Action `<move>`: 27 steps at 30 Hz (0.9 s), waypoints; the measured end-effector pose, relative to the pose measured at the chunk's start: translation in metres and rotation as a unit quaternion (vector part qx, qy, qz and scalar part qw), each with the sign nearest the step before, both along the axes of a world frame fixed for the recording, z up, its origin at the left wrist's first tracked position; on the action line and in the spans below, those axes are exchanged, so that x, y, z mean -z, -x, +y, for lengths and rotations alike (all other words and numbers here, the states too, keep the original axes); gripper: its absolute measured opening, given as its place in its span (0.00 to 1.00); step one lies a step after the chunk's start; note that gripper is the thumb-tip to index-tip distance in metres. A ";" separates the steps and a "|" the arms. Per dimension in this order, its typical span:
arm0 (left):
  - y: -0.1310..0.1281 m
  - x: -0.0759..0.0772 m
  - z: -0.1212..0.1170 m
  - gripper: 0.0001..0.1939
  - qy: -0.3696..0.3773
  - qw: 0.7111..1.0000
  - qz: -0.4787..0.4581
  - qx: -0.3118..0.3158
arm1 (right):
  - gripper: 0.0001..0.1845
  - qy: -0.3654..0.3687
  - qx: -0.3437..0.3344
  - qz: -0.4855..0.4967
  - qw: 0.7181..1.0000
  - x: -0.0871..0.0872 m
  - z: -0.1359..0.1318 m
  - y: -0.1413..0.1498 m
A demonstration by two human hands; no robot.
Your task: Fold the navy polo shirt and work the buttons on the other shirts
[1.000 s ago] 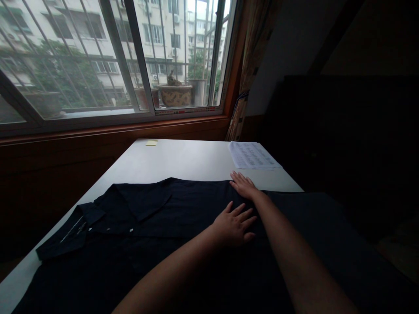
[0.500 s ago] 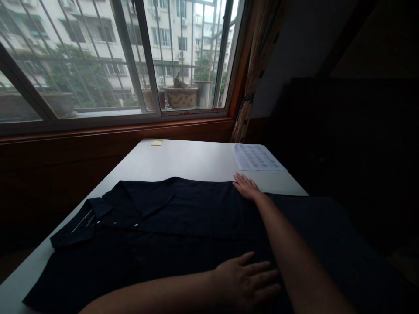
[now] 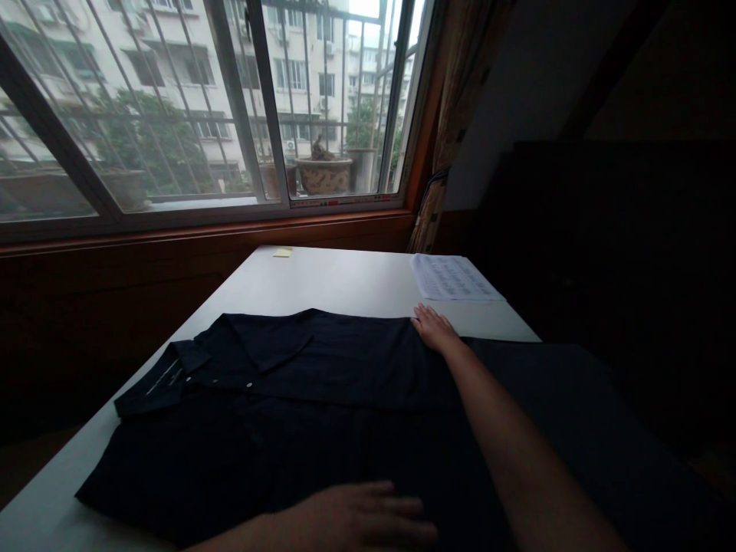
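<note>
A dark navy button-up shirt (image 3: 276, 399) lies spread flat on a white table (image 3: 333, 280), its collar toward the left. My right hand (image 3: 434, 330) rests flat and open on the shirt's far edge, fingers stretched forward. My left hand (image 3: 368, 515) lies flat and open on the near part of the shirt at the bottom of the view, fingers pointing right. Neither hand holds anything.
A printed sheet of paper (image 3: 454, 277) lies at the table's far right corner. A small yellow sticky note (image 3: 282, 252) sits near the far edge. Behind the table are a wooden sill and a barred window (image 3: 230, 115). To the right the room is dark.
My left hand has slid across the shirt toward me, from beside the right wrist down to the near edge. The right hand stayed at the far edge. The view shifted slightly.
</note>
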State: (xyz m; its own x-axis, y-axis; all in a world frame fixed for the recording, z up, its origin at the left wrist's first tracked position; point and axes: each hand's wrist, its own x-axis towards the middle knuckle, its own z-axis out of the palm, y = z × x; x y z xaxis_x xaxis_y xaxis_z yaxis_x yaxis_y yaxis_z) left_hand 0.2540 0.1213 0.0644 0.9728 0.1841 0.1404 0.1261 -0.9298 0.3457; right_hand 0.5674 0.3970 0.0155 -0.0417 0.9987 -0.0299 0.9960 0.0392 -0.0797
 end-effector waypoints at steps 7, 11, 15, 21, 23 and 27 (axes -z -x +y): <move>0.160 -0.018 0.057 0.26 -0.098 0.889 0.078 -0.440 | 0.32 -0.084 0.015 0.040 0.996 -0.030 -0.040 0.052; 0.228 0.025 0.072 0.28 -0.123 0.815 0.122 -0.553 | 0.32 -0.101 -0.076 0.080 0.989 -0.043 -0.089 0.138; 0.249 0.051 0.071 0.28 -0.156 0.800 0.148 -0.561 | 0.35 -0.084 -0.251 0.157 0.952 -0.041 -0.173 0.226; 0.251 0.058 0.067 0.27 -0.185 0.811 0.154 -0.533 | 0.39 0.020 -0.326 0.217 0.920 -0.024 -0.264 0.235; 0.252 0.058 0.067 0.28 -0.186 0.808 0.158 -0.537 | 0.38 0.029 -0.293 0.205 0.933 -0.021 -0.271 0.209; 0.253 0.059 0.068 0.30 -0.183 0.804 0.168 -0.540 | 0.38 0.032 -0.221 0.152 0.963 -0.018 -0.280 0.141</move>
State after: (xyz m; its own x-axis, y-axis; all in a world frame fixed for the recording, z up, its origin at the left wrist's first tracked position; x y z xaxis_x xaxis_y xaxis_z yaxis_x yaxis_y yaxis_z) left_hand 0.0011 0.1895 0.0056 0.2680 0.9531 0.1405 0.9574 -0.2472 -0.1493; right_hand 0.4267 0.1173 0.0337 -0.4789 0.8778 -0.0094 0.8131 0.4396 -0.3815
